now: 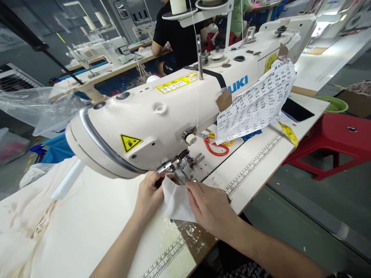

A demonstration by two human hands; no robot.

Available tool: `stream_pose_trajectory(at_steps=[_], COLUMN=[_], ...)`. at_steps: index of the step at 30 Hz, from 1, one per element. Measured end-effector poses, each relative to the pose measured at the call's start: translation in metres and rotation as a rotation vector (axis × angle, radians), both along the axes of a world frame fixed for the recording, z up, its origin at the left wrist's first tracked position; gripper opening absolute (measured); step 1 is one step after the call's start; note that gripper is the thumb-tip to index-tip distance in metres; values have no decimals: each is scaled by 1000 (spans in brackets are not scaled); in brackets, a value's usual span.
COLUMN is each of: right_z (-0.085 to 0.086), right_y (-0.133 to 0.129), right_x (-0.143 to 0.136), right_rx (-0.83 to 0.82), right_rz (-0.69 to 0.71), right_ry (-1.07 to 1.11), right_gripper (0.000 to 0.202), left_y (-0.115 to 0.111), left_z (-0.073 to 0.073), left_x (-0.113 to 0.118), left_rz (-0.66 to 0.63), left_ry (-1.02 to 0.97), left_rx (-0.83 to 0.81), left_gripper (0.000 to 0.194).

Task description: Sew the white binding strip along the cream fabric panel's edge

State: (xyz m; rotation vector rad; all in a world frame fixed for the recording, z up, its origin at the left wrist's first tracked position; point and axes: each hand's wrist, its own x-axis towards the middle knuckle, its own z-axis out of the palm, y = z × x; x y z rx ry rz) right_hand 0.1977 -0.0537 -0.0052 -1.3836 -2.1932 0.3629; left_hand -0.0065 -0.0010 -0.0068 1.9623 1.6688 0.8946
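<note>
A small piece of thin white fabric (177, 202) lies just below the presser foot (185, 166) of a white sewing machine (171, 112). At the fabric's left edge, close under the machine head, my left hand (149, 195) is closed on it, its fingertips partly hidden. My right hand (211, 206) pinches the fabric's upper right edge between thumb and forefinger. Whether that pinch also holds something small and metallic I cannot tell. The fabric's near end hangs over a worn brown patch of the table.
Orange-handled scissors (216, 148) lie behind the needle area. A handwritten paper sheet (256, 104) is taped to the machine. Further right are a yellow tape measure (289, 134), a phone (297, 110) and a red stool (333, 143). Pale cloth (26, 220) covers the left side. Another person (179, 34) sits beyond.
</note>
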Motion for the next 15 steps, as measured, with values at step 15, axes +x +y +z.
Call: stream_pose_trajectory(at_steps=[15], right_z=[0], right_y=[-2], right_x=[0], right_rx=[13], right_rz=[-9], right_ry=[-15], right_gripper=[22], left_y=[-1], left_z=[-2], left_x=[0], left_rz=[-7], left_ry=[24], left_rx=[47], left_gripper=[26])
